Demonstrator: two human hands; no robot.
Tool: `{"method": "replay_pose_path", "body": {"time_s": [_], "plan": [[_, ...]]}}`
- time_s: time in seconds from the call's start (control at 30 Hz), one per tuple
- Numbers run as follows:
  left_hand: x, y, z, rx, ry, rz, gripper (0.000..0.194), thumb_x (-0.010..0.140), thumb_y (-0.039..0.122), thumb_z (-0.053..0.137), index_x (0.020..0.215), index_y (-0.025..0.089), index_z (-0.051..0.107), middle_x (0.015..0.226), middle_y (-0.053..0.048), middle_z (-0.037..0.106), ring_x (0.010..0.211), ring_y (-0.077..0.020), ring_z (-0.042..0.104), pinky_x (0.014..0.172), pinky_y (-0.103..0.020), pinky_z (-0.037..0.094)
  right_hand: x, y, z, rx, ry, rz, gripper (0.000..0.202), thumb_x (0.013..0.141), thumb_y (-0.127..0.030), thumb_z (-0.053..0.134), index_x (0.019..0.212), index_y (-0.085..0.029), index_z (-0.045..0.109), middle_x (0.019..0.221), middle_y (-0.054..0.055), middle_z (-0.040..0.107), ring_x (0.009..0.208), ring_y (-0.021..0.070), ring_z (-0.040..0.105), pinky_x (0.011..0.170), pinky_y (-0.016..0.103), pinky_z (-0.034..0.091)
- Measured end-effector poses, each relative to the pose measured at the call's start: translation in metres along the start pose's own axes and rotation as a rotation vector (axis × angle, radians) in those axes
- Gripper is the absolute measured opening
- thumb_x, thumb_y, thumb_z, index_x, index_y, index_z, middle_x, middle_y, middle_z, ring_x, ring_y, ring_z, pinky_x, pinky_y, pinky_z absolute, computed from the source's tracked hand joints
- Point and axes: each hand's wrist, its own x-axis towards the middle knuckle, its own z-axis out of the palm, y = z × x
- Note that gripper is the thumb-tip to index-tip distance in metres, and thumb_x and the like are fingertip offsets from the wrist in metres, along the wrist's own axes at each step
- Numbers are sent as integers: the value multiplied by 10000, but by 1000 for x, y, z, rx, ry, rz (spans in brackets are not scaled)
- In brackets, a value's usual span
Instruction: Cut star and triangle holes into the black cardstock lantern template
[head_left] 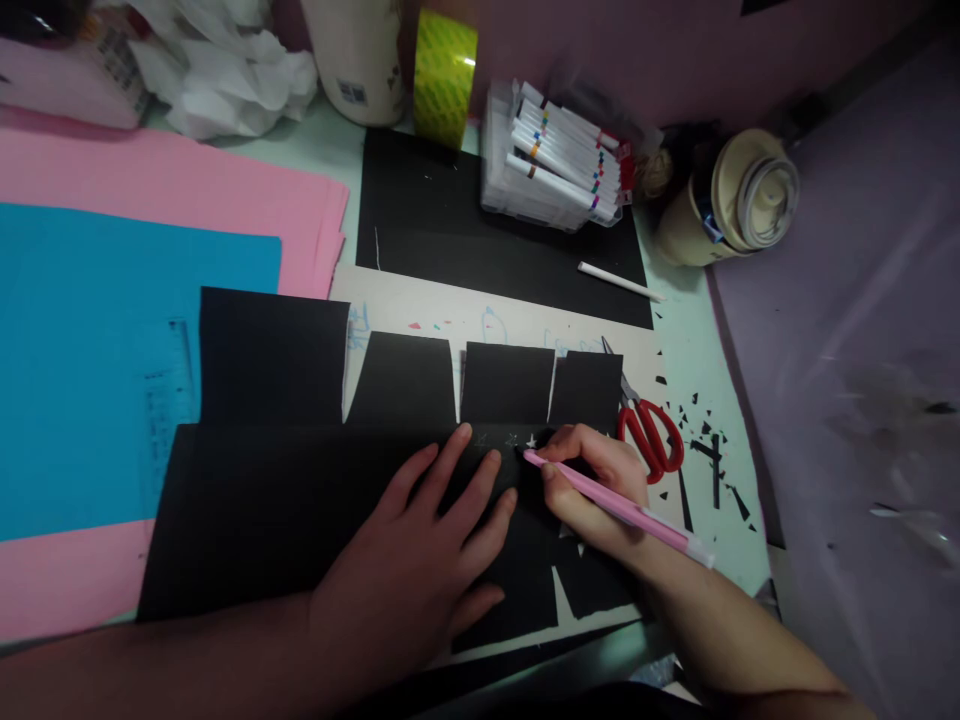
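A large sheet of black paper [247, 520] with cut flaps along its far edge lies in front of me. My left hand [420, 550] rests flat on it, fingers spread. My right hand [596, 485] is closed around a slim pink pen-shaped tool [615, 505] with a whitish rear end. Its dark tip touches or nearly touches the paper beside a small white star [532, 440]; whether it is a pen point or a blade I cannot tell. Fainter star outlines [511, 440] show to the left. Red-handled scissors [651, 440] lie just past my right hand, partly under a flap.
Blue [112, 300] and pink sheets [225, 180] lie left, with a clear ruler [166, 390]. Behind stand yellow tape [445, 80], a box of white markers [562, 160] and a lidded cup [750, 200]. A white stick [619, 281] and black paper scraps [716, 470] lie right.
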Motion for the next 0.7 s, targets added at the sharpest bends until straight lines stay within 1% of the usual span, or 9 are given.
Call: {"method": "replay_pose_path", "body": {"time_s": [0.13, 0.27, 0.7], "plan": [[-1, 0, 0, -6, -7, -1, 621, 846, 648, 584, 1320, 248, 591, 1474, -108, 502, 1428, -414, 308, 1094, -510, 224, 0, 1, 0, -2, 7, -19, 63, 802, -155, 641, 782, -208, 612, 701, -9, 644, 604, 127, 593, 539, 248, 433], [0, 0, 1, 1, 3, -3, 617, 842, 647, 591, 1312, 247, 598, 1467, -108, 509, 1420, -414, 320, 1091, -509, 228, -1, 2, 0, 17, -3, -37, 64, 806, -148, 647, 819, -209, 633, 734, 1, 670, 634, 138, 625, 566, 256, 459], [0, 0, 2, -5, -5, -5, 629, 845, 654, 580, 1324, 247, 587, 1478, -110, 496, 1429, -418, 305, 1101, -509, 212, -1, 2, 0, 13, -23, -31, 69, 811, -153, 659, 839, -213, 643, 753, 2, 681, 651, 141, 639, 592, 260, 475]]}}
